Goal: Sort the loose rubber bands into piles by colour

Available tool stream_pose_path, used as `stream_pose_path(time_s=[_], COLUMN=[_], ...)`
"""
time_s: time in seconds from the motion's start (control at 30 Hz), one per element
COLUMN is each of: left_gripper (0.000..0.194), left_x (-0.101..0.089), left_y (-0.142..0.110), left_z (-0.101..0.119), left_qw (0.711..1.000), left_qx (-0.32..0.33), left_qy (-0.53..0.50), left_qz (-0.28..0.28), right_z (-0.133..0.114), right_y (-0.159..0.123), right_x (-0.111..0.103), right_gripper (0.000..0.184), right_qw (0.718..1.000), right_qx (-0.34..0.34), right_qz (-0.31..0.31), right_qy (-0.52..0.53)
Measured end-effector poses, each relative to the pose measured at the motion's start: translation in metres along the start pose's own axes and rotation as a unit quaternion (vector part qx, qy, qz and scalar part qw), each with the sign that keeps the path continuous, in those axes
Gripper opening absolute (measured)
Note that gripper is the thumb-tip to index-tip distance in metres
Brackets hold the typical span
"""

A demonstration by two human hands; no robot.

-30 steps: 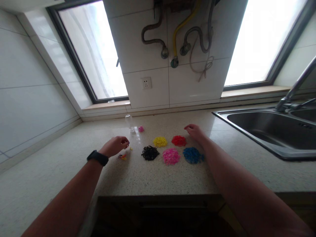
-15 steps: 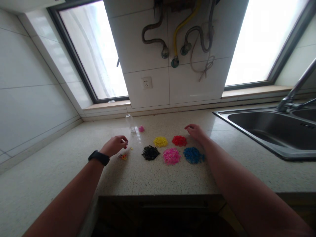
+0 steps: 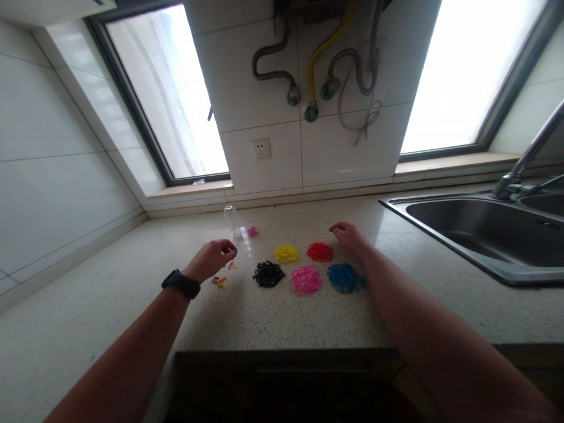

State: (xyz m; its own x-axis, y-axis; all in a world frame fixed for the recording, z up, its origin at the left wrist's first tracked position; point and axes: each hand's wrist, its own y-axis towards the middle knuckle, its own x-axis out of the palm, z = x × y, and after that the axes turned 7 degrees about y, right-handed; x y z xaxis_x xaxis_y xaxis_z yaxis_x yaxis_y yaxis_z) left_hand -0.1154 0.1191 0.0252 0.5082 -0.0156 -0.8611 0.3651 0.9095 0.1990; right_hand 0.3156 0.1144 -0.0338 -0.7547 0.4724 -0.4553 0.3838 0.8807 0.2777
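My left hand [image 3: 217, 258], a dark watch on its wrist, hovers over the counter with thumb and fingers curled together; whatever is between the fingertips is too small to make out. Just below its fingertips lie a few red and yellow loom bands [image 3: 232, 265]. A small mixed cluster of bands [image 3: 219, 282] is under the wrist. My right hand [image 3: 349, 235] rests on the counter, fingers loosely stretched out to the left, holding nothing visible. Near it are piles of small bands: red [image 3: 320, 252], blue [image 3: 346, 278], pink [image 3: 306, 280], yellow [image 3: 286, 254] and black [image 3: 268, 274].
A clear bottle [image 3: 231, 221] stands behind my left hand, with a pink cap [image 3: 252, 231] beside it. The steel sink [image 3: 462, 235] and its faucet [image 3: 513, 182] are at the right. The counter [image 3: 282, 326] ends at a front edge. Pipes and a socket [image 3: 261, 149] are on the wall.
My left hand has moved slightly right, and a red band now lies by the yellow one below its fingertips. My right hand has stayed put.
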Motion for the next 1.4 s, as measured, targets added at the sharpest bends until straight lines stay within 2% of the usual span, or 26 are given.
stream_pose_path(time_s=[0.17,0.37,0.4,0.47,0.53,0.6,0.67,0.73,0.8,0.87,1.1,1.23,1.4], left_gripper=[0.028,0.029,0.031,0.031,0.031,0.033,0.036,0.036,0.035,0.034,0.032,0.027,0.030], left_x=[0.013,0.045,0.051,0.066,0.079,0.090,0.098,0.103,0.104,0.104,0.107,0.110,0.107], left_y=[-0.011,-0.045,-0.052,-0.067,-0.080,-0.090,-0.096,-0.097,-0.096,-0.094,-0.093,-0.093,-0.093], left_z=[0.049,0.110,0.119,0.133,0.142,0.146,0.146,0.144,0.142,0.141,0.140,0.138,0.140], left_qw=[0.990,0.950,0.936,0.871,0.818,0.800,0.811,0.828,0.832,0.827,0.807,0.799,0.802], left_qx=[0.038,0.046,0.045,0.030,0.019,0.014,0.022,0.035,0.036,0.026,0.017,0.032,0.012], left_qy=[-0.133,-0.287,-0.322,-0.450,-0.521,-0.531,-0.504,-0.481,-0.487,-0.504,-0.532,-0.542,-0.535], left_qz=[-0.041,-0.118,-0.136,-0.196,-0.243,-0.280,-0.298,-0.286,-0.262,-0.249,-0.257,-0.258,-0.264], right_z=[-0.001,-0.003,-0.003,-0.004,-0.005,-0.005,-0.004,-0.003,-0.001,0.001,0.001,-0.008,-0.036], right_y=[-0.001,-0.003,-0.003,-0.004,-0.004,-0.004,-0.004,-0.003,-0.002,-0.001,-0.002,-0.011,-0.032], right_x=[-0.001,-0.001,-0.001,-0.002,-0.002,-0.002,-0.001,-0.001,0.000,0.000,0.002,0.002,-0.011], right_gripper=[0.030,0.031,0.031,0.030,0.030,0.030,0.030,0.030,0.030,0.031,0.028,0.022,0.024], right_qw=[1.000,1.000,1.000,1.000,1.000,1.000,1.000,1.000,1.000,0.999,0.997,0.994,0.992], right_qx=[-0.001,-0.002,-0.003,-0.005,-0.007,-0.009,-0.009,-0.009,-0.010,-0.011,-0.023,-0.030,-0.061], right_qz=[-0.002,0.000,0.000,-0.002,-0.005,-0.008,-0.010,-0.012,-0.014,-0.017,-0.038,-0.032,0.026], right_qy=[0.003,0.005,0.005,0.005,0.004,0.001,-0.003,-0.010,-0.018,-0.026,-0.068,-0.099,-0.104])
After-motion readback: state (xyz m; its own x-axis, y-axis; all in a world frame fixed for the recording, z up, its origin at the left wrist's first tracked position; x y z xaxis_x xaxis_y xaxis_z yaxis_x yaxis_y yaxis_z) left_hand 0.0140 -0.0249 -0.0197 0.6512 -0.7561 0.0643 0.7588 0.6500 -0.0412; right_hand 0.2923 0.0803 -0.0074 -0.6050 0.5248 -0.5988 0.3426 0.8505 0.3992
